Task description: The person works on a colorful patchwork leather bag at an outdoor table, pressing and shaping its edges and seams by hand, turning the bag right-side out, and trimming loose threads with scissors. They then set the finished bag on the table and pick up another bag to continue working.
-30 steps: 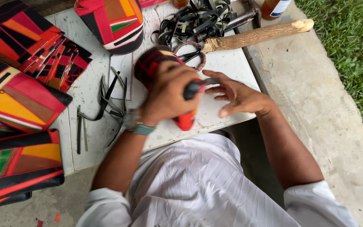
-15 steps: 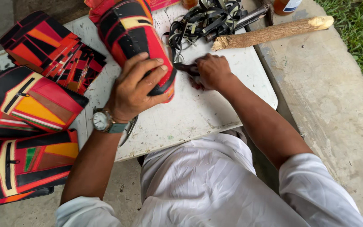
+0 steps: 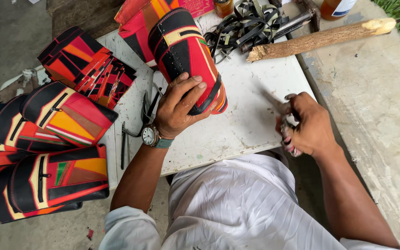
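In the head view, your left hand (image 3: 178,109) is clamped over the near end of a red, black and yellow patchwork leather bag (image 3: 186,58) standing on the white worktable (image 3: 251,115); the fingers are spread across the leather and the thumb hooks under the black rim. Your right hand (image 3: 307,126) sits at the table's right edge, fingers curled tight around a small tool (image 3: 289,134), though I cannot tell what kind it is, because it is blurred and mostly hidden in your fist.

The risk, as I judge it: the bag rests on its rounded side, so if your left hand loosens it could roll towards the table edge and your lap. The tool is held close to your own fingers, and a slip against stiff leather could catch the hand that steadies the bag.

As for containers, an amber jar (image 3: 223,7) and a bottle with an orange liquid (image 3: 338,7) stand at the far edge; the jar's contents cannot be made out. Finished bags (image 3: 47,178) lie stacked to your left, closed, with a tangle of black strips (image 3: 248,23) and a rough wooden stick (image 3: 318,39) beyond.
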Demonstrator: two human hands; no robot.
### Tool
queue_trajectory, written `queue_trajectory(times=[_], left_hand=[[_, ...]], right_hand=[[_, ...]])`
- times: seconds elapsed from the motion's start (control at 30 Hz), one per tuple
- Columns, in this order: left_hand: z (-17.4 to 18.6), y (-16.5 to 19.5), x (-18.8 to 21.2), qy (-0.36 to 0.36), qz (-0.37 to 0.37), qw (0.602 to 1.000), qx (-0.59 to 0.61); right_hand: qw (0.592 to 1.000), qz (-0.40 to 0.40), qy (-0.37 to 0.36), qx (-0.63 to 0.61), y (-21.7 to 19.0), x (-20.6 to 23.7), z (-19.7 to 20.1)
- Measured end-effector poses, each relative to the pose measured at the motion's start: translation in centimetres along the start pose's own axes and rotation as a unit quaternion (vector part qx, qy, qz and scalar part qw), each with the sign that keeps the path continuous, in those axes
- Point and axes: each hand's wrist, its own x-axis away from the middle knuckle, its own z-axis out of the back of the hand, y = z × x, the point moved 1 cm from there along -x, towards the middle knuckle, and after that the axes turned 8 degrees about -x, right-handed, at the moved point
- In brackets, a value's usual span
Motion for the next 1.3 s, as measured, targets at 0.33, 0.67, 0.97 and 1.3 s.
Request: queue_trajectory(times=[0.33,0.67,0.97,1.3], left_hand=[[-0.7,0.2,0.1,-0.028,-0.018,0.999,0.017],[-1.2,0.7,0.8,-0.031,-0.004,0.999,0.021],[-1.9,1.2,1.2,-0.022,0.033,0.999,0.036],[-1.9,1.6,1.7,-0.008,0.045,0.998,0.049]], right_hand=[[0.981,0.150,-0.054,0.114,-1.2,0.4,-0.2],[0.978,0.163,-0.047,0.119,-3.0,1.1,-0.3],[0.980,0.139,-0.050,0.136,-3.6,1.4,-0.2],[0.981,0.145,-0.087,0.094,-4.0,1.4,-0.1]])
